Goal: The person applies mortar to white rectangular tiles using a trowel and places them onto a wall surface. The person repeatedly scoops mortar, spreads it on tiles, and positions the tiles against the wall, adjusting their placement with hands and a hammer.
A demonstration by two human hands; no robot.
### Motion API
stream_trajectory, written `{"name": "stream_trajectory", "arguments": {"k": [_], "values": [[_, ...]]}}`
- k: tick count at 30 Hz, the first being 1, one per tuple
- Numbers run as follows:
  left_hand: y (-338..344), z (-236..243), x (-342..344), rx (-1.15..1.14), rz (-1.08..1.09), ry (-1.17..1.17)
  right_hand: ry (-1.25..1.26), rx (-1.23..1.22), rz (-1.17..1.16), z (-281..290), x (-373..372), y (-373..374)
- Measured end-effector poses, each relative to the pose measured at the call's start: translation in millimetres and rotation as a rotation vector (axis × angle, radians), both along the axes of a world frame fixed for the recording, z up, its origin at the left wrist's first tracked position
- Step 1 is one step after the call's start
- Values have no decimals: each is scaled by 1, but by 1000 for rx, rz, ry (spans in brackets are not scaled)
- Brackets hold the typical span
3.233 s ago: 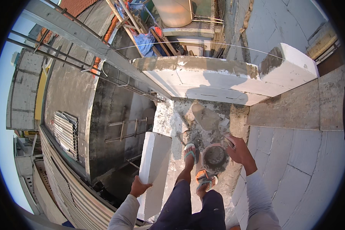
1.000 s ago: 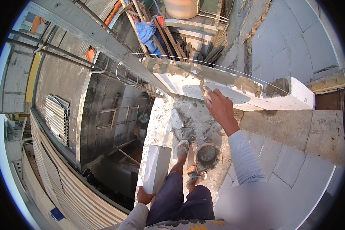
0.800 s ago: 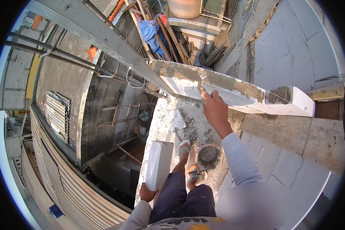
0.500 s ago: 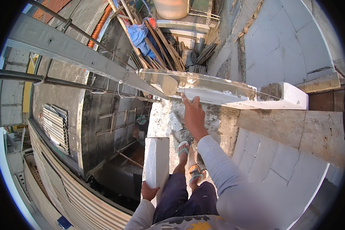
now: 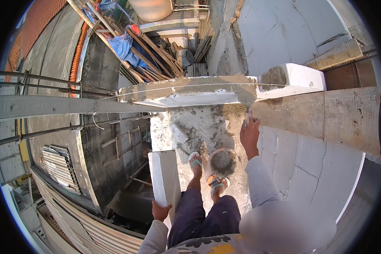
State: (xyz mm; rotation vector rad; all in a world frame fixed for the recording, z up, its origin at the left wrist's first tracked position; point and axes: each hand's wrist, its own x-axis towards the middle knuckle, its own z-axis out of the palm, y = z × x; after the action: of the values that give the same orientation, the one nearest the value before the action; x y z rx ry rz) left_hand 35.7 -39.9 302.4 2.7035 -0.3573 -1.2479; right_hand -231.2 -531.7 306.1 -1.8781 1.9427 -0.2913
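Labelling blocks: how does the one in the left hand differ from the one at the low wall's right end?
The loose block is held by the left hand; no hand touches the end block.
The loose block shows no mortar patch; the end block has grey mortar on its left end.
The loose block runs up the picture; the end block, across it.
Both are white.

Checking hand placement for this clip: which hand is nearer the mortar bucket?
Right. In the picture, the right hand, on the trowel, is above and right of the bucket; the left hand is farther off, lower left, on the white block.
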Motion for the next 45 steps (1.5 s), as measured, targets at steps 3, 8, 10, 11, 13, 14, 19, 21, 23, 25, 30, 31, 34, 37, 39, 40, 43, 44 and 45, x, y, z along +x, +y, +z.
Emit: {"name": "stream_trajectory", "arguments": {"k": [3, 8, 10, 11, 13, 14, 19, 21, 23, 25, 30, 31, 34, 37, 39, 40, 43, 44, 45], "values": [[-2, 2, 0, 40, -68, -25, -125, 43, -93, -18, -11, 43], [-7, 1, 0, 50, -147, -26, -129, 244, -48, -48, -54, 164], [-13, -7, -3, 70, -168, -24, -75, 457, -7, -89, -96, 217], [-17, -8, -4, 87, -182, -20, 22, 569, 51, -112, -116, 241], [-18, -10, -10, 97, -190, -16, 193, 760, 186, -170, -148, 265], [-20, -10, -13, 93, -184, -15, 211, 825, 208, -204, -159, 276], [-24, -36, -21, 88, -173, -27, 228, 824, 209, -361, -158, 273], [-22, -43, -23, 66, -209, -43, 91, 714, 360, -394, -163, 278], [-16, -50, -24, 32, -220, -42, -71, 755, 332, -395, -179, 285], [1, -49, -35, 98, -231, -66, -218, 892, 230, -356, -200, 275], [13, -36, -41, 108, -262, -87, -507, 751, 182, -224, -211, 236], [18, -34, -43, 120, -252, -86, -524, 606, 252, -191, -196, 218], [24, -22, -45, 140, -231, -74, -412, 204, 443, -63, -123, 135], [33, -15, -49, 104, -211, -76, -267, -10, 451, 25, -47, 65], [39, -10, -47, 80, -192, -75, -176, -180, 466, 41, -6, 29], [41, -8, -47, 69, -180, -70, -109, -183, 499, 46, 12, 13], [44, 1, -44, 73, -157, -73, 19, -183, 538, 54, 47, -6], [42, 6, -45, 73, -152, -82, 15, -188, 521, 57, 53, -4], [37, 8, -49, 65, -160, -77, 29, -195, 493, 60, 50, -2]]}}
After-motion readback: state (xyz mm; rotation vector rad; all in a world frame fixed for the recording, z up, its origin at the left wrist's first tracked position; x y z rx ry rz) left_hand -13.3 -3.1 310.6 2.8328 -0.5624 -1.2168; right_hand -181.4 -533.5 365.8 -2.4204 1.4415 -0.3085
